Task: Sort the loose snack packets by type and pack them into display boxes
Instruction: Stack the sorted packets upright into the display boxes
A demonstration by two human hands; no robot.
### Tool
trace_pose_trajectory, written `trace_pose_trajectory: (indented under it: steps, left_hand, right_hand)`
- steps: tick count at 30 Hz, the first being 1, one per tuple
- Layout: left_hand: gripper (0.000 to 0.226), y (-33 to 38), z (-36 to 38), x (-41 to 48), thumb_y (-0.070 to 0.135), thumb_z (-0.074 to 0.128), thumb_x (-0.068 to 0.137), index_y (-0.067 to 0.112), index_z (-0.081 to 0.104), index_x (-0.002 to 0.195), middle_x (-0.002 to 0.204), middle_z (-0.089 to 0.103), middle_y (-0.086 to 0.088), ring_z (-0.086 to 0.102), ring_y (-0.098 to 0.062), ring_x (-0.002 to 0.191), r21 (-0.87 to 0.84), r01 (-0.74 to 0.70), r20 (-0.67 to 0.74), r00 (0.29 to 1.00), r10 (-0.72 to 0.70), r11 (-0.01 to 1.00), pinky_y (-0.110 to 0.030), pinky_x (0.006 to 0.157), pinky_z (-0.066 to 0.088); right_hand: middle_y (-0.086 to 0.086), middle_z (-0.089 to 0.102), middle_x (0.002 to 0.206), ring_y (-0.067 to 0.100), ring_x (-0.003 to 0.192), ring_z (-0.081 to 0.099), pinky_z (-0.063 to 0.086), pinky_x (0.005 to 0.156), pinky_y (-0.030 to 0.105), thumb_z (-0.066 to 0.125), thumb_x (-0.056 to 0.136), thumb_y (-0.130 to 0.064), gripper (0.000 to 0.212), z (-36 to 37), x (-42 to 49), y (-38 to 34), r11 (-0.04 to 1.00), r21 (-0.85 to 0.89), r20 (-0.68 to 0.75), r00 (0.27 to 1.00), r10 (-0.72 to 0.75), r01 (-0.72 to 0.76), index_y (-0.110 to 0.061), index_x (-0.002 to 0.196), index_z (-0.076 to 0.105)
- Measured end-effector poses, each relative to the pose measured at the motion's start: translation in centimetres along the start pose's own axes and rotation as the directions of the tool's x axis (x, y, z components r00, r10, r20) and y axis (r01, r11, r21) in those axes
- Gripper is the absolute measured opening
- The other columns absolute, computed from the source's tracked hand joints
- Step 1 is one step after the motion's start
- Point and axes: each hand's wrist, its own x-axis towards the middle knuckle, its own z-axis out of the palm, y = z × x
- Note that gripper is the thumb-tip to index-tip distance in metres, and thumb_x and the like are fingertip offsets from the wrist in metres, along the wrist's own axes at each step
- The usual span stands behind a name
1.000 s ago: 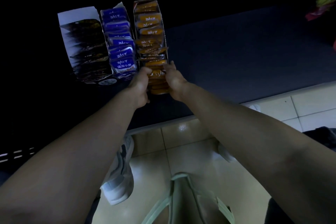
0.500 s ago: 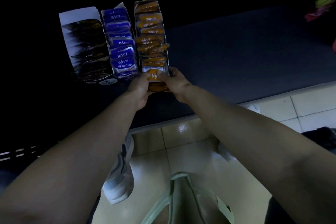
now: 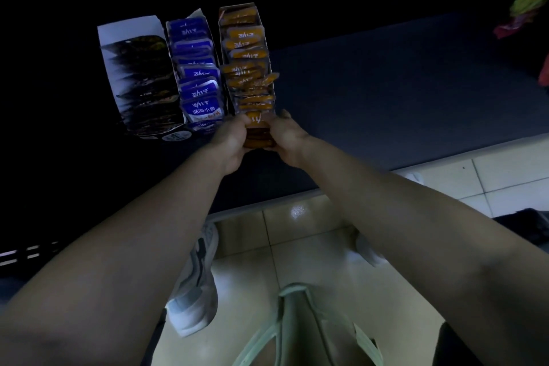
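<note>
Packing step, orange type: my left hand (image 3: 230, 141) and right hand (image 3: 287, 140) clamp their fingers round an orange packet stack (image 3: 258, 141) at the near end of the orange box (image 3: 264, 36). Next, I judge: seat it squarely.

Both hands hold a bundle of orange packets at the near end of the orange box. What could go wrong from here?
1. The left hand and right hand squeeze the orange bundle; the orange box looks nearly full, so packets may buckle or spring out when pushed in.
2. One tilted packet sticks over the right wall; more pressure could tip it onto the table.
</note>
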Motion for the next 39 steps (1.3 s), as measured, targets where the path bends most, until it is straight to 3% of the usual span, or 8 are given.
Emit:
trace_pose_trajectory:
  steps: [6,12,16,19,23,28,32,39]
  left_hand:
    - [0.019,-1.1,0.4,-0.7,0.025,0.043,0.100,0.019,0.061,0.103,0.110,0.066,-0.010,0.062,-0.023,0.105,-0.090,-0.040,0.002,0.999,0.040,0.995,-0.039,0.101,0.048]
    - [0.036,-2.1,0.5,-0.4,0.034,0.046,0.098,0.022,0.052,0.132,0.122,0.063,-0.009,0.062,-0.023,0.109,-0.089,-0.073,-0.032,0.997,0.070,0.993,-0.041,0.098,0.050]
    - [0.043,-1.8,0.9,-0.7,0.037,0.041,0.099,0.038,0.034,0.142,0.129,0.058,-0.007,0.060,-0.024,0.110,-0.103,-0.135,-0.080,0.989,0.127,0.986,-0.046,0.089,0.054]
    - [0.055,-1.5,1.1,-0.9,0.044,0.043,0.095,0.058,0.018,0.142,0.148,0.039,-0.003,0.054,-0.026,0.120,-0.072,-0.200,-0.094,0.977,0.193,0.977,-0.051,0.086,0.055]
    - [0.058,-1.3,1.6,-1.2,0.047,0.039,0.096,0.064,0.005,0.139,0.156,0.027,0.002,0.046,-0.026,0.130,-0.024,-0.254,-0.089,0.964,0.251,0.967,-0.055,0.090,0.052]
    - [0.053,-0.9,1.7,-1.4,0.041,0.031,0.103,0.061,0.002,0.143,0.150,0.038,0.000,0.050,-0.025,0.124,-0.018,-0.235,-0.090,0.968,0.233,0.972,-0.055,0.093,0.050]
    - [0.051,-0.9,1.4,-1.3,0.041,0.029,0.103,0.057,0.004,0.145,0.145,0.042,-0.002,0.054,-0.025,0.117,0.005,-0.222,-0.099,0.970,0.221,0.975,-0.049,0.084,0.055]
    - [0.060,-2.0,1.2,-1.2,0.053,0.043,0.084,0.067,0.016,0.136,0.150,0.037,-0.001,0.048,-0.028,0.127,0.035,-0.284,-0.116,0.951,0.286,0.958,-0.058,0.094,0.047]
  right_hand:
    - [0.007,0.057,0.128,0.019,0.112,0.058,0.049,0.083,0.028,0.057,0.093,-0.035,0.064,-1.4,-1.5,0.9,0.995,-0.051,0.104,0.991,-0.082,0.087,-0.020,0.146,0.026]
    - [0.002,0.030,0.154,0.019,0.132,0.040,0.039,0.106,0.042,0.056,0.086,-0.052,0.093,-1.8,-2.1,1.2,0.986,-0.134,0.134,0.988,-0.081,0.099,-0.035,0.152,-0.008]
    - [-0.008,0.001,0.162,0.017,0.146,0.014,0.018,0.119,0.046,0.043,0.087,-0.038,0.080,-1.8,-2.0,-0.4,0.954,-0.185,0.037,0.971,-0.235,0.238,-0.036,0.153,-0.003]
    - [-0.005,0.010,0.161,0.014,0.145,0.019,0.018,0.120,0.038,0.038,0.099,-0.021,0.064,-1.9,-1.8,-2.1,0.918,-0.213,0.031,0.942,-0.335,0.334,-0.029,0.154,0.007]
    - [-0.002,0.029,0.155,0.013,0.135,0.036,0.028,0.116,0.036,0.039,0.099,-0.018,0.060,-1.6,-2.3,-1.4,0.895,-0.268,0.082,0.934,-0.349,0.358,-0.033,0.153,0.019]
    - [-0.001,0.009,0.161,0.011,0.148,0.006,0.007,0.122,0.037,0.038,0.099,-0.013,0.060,-1.9,-2.9,-0.8,0.856,-0.325,0.193,0.914,-0.356,0.402,-0.029,0.153,0.017]
    - [-0.004,0.009,0.161,0.012,0.146,0.012,0.011,0.121,0.034,0.041,0.099,-0.014,0.060,-2.1,-2.6,-1.7,0.828,-0.394,0.244,0.914,-0.323,0.398,-0.027,0.154,0.018]
    - [0.002,0.006,0.161,0.016,0.147,0.010,0.012,0.118,0.031,0.047,0.098,-0.012,0.068,-1.3,-2.6,-1.8,0.736,-0.493,0.174,0.882,-0.439,0.464,-0.030,0.154,0.014]
